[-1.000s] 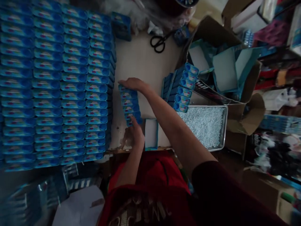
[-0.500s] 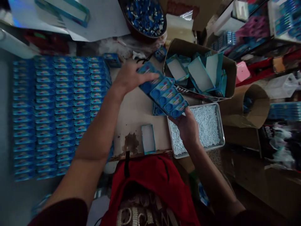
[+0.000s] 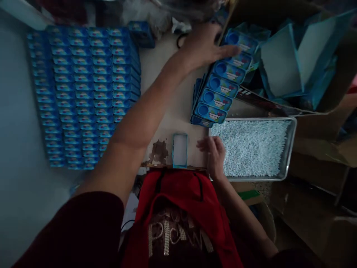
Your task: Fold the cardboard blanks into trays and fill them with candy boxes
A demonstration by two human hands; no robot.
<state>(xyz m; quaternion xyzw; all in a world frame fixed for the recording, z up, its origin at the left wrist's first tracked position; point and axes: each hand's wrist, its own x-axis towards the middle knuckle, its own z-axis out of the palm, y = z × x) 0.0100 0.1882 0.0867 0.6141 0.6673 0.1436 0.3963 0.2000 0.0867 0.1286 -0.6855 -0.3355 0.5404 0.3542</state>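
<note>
My left hand [image 3: 205,44] is at the far end of a row of blue candy tins [image 3: 220,85], its thumb over the top tins and its other fingers partly hidden. The row lies slanted on more blue tins. My right hand [image 3: 214,152] is empty, fingers loosely bent and apart, by the left rim of a metal tray [image 3: 291,149] of small pale-blue pellets [image 3: 251,149]. A small open box [image 3: 180,150] with blue edges and a pale inside lies near the table's front edge.
Many stacked blue tins [image 3: 83,96] fill the left side, with a separate blue pack [image 3: 142,34] beside them. At the right, a cardboard box [image 3: 279,106] holds several open blue-edged boxes [image 3: 281,63]. A dark stain [image 3: 159,152] marks the table [image 3: 164,111].
The row of tins has been lowered from both hands to beside the cardboard box. My right hand has let go and drawn back towards me; my left has moved right with the row.
</note>
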